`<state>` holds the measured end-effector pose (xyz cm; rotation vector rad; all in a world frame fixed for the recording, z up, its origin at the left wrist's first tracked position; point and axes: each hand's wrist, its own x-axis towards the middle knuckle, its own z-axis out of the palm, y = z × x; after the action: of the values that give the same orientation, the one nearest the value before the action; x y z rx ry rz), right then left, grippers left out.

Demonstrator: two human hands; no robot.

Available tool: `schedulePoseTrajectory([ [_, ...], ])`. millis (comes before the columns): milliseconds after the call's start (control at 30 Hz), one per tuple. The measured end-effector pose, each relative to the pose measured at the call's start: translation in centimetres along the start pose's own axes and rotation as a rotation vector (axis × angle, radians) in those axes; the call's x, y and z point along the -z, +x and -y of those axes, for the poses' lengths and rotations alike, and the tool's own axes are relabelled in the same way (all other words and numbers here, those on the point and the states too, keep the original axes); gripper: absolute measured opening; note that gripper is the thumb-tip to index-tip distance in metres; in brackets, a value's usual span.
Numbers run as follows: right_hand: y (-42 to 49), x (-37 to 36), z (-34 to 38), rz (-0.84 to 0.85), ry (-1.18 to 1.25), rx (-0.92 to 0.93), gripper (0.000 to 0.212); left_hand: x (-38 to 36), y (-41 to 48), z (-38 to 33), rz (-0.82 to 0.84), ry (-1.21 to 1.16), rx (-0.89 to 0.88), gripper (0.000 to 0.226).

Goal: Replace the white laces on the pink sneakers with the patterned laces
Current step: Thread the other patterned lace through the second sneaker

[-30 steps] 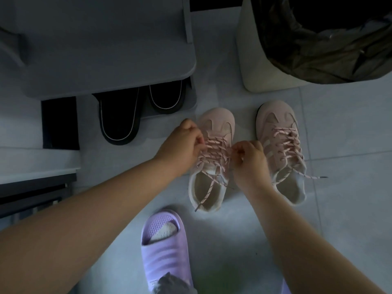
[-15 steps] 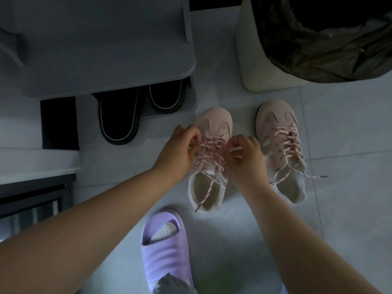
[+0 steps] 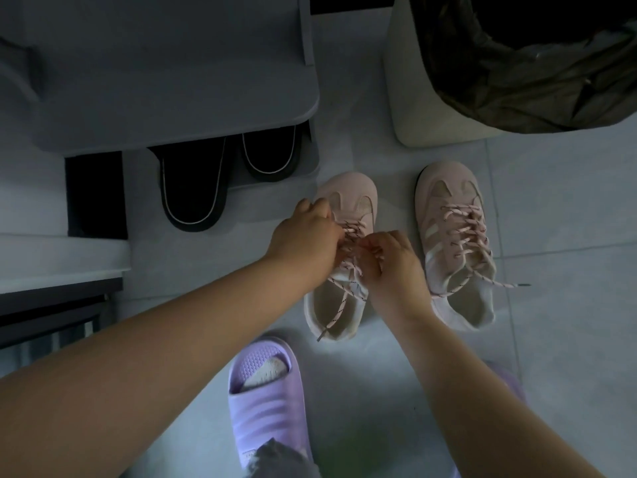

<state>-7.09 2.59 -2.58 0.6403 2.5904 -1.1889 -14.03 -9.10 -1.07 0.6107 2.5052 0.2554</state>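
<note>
The left hand [image 3: 303, 239] has moved up the sneaker [image 3: 351, 191]; it and the right hand [image 3: 396, 267] both pinch the patterned lace [image 3: 340, 305], likely pulling it tight

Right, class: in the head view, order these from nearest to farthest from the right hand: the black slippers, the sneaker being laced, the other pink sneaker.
1. Sneaker being laced: directly under the right hand.
2. Other pink sneaker: just right of the hand.
3. Black slippers: far left, under the shelf.
</note>
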Motion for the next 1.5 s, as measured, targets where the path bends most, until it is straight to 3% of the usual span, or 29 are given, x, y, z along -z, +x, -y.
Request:
schedulePoseTrajectory([
  [133,0.0,-0.7,-0.6,-0.013,0.15,-0.127,0.008,0.2,-0.2,0.5,-0.058,-0.189,-0.069,0.038],
  [200,0.1,-0.9,-0.7,-0.003,0.208,-0.166,0.006,0.3,-0.8,0.8,-0.074,-0.257,-0.114,0.028],
  [267,0.2,-0.9,-0.6,-0.005,0.204,-0.14,0.007,0.3,-1.2,0.8,-0.061,-0.192,-0.109,0.015],
  [433,0.1,-0.4,-0.4,-0.013,0.036,-0.05,0.01,-0.7,-0.8,0.8,-0.055,-0.021,-0.116,0.018],
  [533,-0.3,0.0,-1.4,-0.047,0.033,-0.103,0.013,-0.9,-0.7,2.8,-0.105,-0.377,0.099,0.016],
  [600,-0.6,0.1,-1.7,-0.069,0.042,-0.122,0.013,-1.2,-1.2,3.8,-0.054,-0.64,0.193,0.011],
  [700,-0.8,-0.5,-1.0,-0.057,0.15,-0.125,0.003,-1.5,-2.3,3.6,0.03,-0.801,0.124,0.012],
  [767,-0.7,-0.8,-0.4,-0.029,0.152,-0.095,0.012,-1.6,-2.4,3.0,0.051,-0.822,0.073,0.017],
  [867,-0.6,-0.5,-0.3,-0.043,0.135,-0.096,0.007,-1.1,-1.7,2.7,0.069,-0.771,0.063,0.01],
  [1000,-0.8,0.0,-1.1,-0.039,0.08,-0.143,0.011,-0.8,-1.7,3.2,-0.037,-0.651,0.065,0.008],
  [1200,-0.9,-0.6,0.1,0.012,0.044,-0.117,0.012,-2.0,-1.9,2.7,0.011,-0.776,0.118,0.008],
  [1267,-0.7,-0.7,0.0,0.008,0.057,-0.149,0.005,-1.7,-1.5,2.9,-0.047,-0.692,0.134,0.008],
  [1333,-1.0,-0.4,-0.3,-0.032,0.102,-0.135,0.012,-1.4,-1.4,3.1,-0.115,-0.628,0.141,0.006],
  [1433,-1.9,-0.1,-0.3,-0.025,0.062,0.019,0.014,-0.9,-2.0,3.2,-0.211,-0.528,-0.03,0.01],
  [1500,-2.1,-0.5,0.0,0.013,-0.041,0.08,0.014,-0.6,-2.5,2.9,-0.183,-0.366,-0.166,0.014],
])
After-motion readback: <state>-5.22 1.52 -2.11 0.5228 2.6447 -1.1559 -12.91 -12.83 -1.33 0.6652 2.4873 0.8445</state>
